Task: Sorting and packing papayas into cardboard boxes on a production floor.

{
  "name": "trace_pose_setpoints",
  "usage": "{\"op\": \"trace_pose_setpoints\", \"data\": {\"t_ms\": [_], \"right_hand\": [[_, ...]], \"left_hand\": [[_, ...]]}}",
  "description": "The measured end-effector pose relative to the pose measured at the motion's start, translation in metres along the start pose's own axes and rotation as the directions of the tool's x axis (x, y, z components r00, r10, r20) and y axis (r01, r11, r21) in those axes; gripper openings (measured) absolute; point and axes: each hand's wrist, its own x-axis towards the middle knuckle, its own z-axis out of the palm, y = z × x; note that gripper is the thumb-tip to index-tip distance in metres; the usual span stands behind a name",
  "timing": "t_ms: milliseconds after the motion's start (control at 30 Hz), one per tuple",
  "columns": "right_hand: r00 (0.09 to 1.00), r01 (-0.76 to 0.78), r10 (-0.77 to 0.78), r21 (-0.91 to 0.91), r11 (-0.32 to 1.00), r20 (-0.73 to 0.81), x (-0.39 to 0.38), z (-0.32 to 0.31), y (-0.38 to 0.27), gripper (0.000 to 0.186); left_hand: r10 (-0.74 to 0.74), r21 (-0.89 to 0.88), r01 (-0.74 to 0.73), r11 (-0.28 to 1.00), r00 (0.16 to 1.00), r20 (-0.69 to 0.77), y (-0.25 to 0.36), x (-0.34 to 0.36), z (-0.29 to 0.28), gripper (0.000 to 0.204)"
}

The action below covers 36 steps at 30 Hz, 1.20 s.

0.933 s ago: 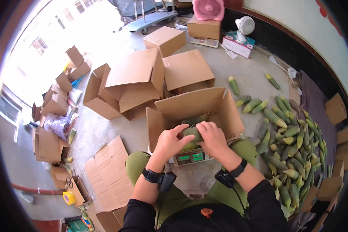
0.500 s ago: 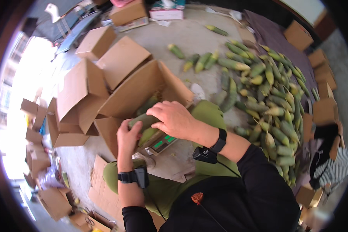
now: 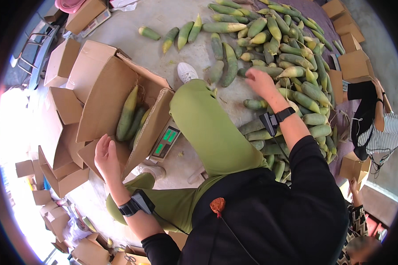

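An open cardboard box (image 3: 104, 92) stands on a digital scale (image 3: 165, 142) with a lit green display. Several green radishes (image 3: 127, 112) lie inside it. My left hand (image 3: 107, 158) is at the box's near left edge, empty, its fingers loosely bent and apart from the thumb. Over at the right, my right hand (image 3: 260, 82) reaches above the large pile of green radishes (image 3: 298, 66). Its fingers stretch toward the far side of the pile and hold nothing that I can see.
More cardboard boxes (image 3: 57, 128) crowd the left side. Loose radishes (image 3: 188, 33) lie on the concrete floor ahead. My green-trousered knee (image 3: 208, 119) sits between box and pile. A person in a striped top (image 3: 387, 137) is at the far right, another person's patterned sleeve (image 3: 357, 221) below.
Both hands held a green radish over the box; now it is out of them. My right hand has moved right to the pile, my left back to the box's edge. The view has shifted.
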Motion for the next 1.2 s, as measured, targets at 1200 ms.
{"op": "trace_pose_setpoints", "data": {"t_ms": [1200], "right_hand": [[0.817, -0.051, 0.353, -0.552, 0.832, 0.456, -0.115, 0.094, 0.080, 0.071]], "left_hand": [[0.174, 0.125, -0.169, 0.978, 0.984, -0.034, 0.032, -0.003, 0.010, 0.015]]}}
